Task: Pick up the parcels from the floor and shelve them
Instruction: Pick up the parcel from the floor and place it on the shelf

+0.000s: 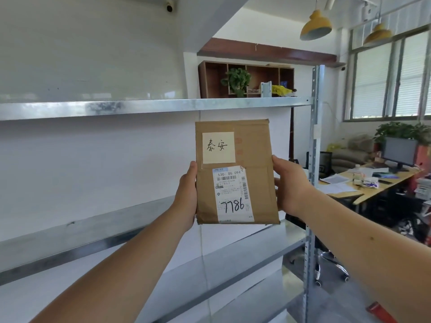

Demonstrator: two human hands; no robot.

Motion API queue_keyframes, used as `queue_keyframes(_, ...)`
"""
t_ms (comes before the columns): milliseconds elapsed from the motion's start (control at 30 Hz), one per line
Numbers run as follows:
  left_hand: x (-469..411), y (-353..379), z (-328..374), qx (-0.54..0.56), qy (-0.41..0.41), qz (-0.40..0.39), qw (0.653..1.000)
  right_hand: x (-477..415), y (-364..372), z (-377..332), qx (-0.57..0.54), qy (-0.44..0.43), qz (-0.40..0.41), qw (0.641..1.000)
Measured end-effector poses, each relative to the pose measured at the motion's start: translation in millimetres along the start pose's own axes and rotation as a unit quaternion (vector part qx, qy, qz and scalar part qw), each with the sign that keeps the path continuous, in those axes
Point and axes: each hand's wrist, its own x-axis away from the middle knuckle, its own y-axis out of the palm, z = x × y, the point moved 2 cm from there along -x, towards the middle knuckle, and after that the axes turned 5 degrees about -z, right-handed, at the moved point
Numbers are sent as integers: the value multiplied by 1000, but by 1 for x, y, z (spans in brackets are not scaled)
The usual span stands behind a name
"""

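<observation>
A metal rack [313, 141] with grey shelves: the top shelf [144, 107] runs across at the far side, a lower shelf [77, 231] slopes nearer left. Both look bare where visible.

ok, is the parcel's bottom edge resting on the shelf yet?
Cannot tell. In the head view the parcel, gripped by the left hand and right hand, has its bottom edge level with the shelf behind; no contact or gap shows.

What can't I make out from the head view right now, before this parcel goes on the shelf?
- Parcel back face and its contact with the shelf: hidden by the parcel itself.
- Fingers of left hand and right hand: behind the parcel.
- Label small print: too small.
- Floor parcels: outside the frame.
</observation>
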Motion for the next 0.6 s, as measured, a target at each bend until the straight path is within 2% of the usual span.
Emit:
queue_keyframes(400, -78, 41, -40, -17, -31, -122, 992, -27, -50, 13, -45, -2, 113, 993)
queue_keyframes(600, -103, 59, -65, -22, -69, -153, 985, -24, -70, 31, -43, 15, 162, 986)
